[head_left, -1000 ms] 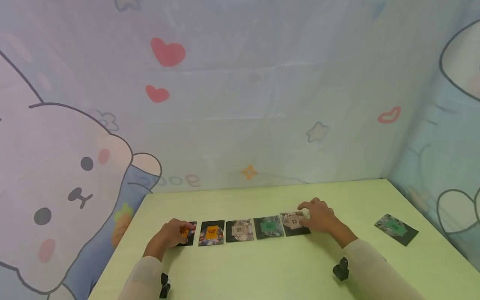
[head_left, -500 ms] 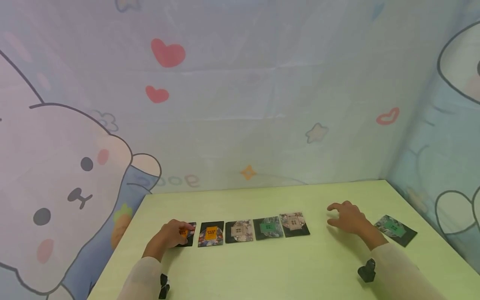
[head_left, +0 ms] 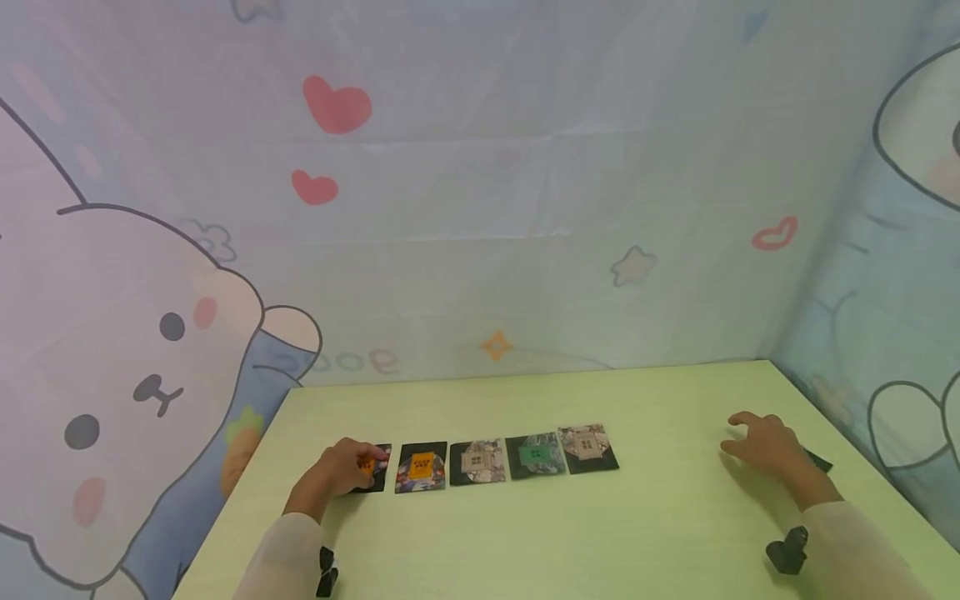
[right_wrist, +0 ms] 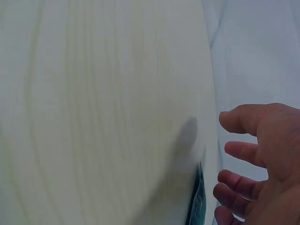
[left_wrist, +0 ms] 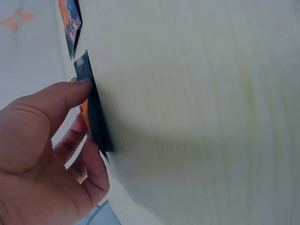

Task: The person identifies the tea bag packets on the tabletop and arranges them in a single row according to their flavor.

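Note:
At the left end of a row of flat packets, my left hand holds a black packet with an orange label. The left wrist view shows the thumb on one end of this packet and curled fingers at its other end. Over the table's right side, my right hand has its thumb and fingers spread apart with nothing between them. It mostly covers a green-labelled packet in the head view. In the right wrist view that packet lies below the fingers.
Continuing the row rightward are another orange-labelled packet, a beige-labelled packet, a green-labelled one and a second beige one. A printed cloth hangs behind the pale table.
My right hand has left the row's rightmost beige-labelled packet and moved right across the table to the separate green-labelled packet. My left hand has stayed at the leftmost packet.

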The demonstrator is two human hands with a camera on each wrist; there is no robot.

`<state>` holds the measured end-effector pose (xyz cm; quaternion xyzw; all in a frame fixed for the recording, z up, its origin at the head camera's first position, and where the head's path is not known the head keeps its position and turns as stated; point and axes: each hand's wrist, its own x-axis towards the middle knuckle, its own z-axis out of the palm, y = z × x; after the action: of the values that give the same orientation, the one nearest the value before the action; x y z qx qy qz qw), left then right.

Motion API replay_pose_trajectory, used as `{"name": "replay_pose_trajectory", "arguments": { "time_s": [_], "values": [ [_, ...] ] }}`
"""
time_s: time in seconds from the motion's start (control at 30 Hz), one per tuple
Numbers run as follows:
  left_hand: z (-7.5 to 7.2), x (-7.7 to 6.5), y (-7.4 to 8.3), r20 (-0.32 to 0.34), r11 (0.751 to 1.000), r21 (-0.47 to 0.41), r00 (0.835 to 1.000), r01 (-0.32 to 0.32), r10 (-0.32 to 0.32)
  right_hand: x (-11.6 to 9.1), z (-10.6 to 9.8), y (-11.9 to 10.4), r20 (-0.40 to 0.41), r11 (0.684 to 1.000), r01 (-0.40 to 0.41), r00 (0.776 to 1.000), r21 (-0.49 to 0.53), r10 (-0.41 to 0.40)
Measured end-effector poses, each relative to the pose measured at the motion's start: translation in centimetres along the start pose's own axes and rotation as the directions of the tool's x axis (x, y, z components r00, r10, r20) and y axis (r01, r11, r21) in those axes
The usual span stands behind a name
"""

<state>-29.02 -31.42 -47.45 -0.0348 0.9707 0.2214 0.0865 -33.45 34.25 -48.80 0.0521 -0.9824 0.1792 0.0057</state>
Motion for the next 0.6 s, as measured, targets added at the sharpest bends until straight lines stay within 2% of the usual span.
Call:
{"name": "replay_pose_trajectory", "arguments": {
  "time_s": [0.27, 0.4, 0.6],
  "values": [
    [0.0, 0.1, -0.1, 0.004, 1.0, 0.004, 1.0, -0.009, 0.009, -1.6, -0.3, 2.7, 0.065, 0.982, -0.191, 0.98, 0.004, 0.19],
    [0.1, 0.2, -0.1, 0.003, 1.0, 0.005, 1.0, -0.01, 0.01, -1.9, -0.2, 3.5, 0.054, 0.974, -0.226, 0.973, -0.012, 0.226],
    [0.1, 0.3, -0.2, -0.002, 1.0, 0.006, 1.0, -0.002, 0.002, -1.7, -0.3, 4.3, 0.063, 0.971, -0.238, 0.969, -0.011, 0.238]
  ]
}}
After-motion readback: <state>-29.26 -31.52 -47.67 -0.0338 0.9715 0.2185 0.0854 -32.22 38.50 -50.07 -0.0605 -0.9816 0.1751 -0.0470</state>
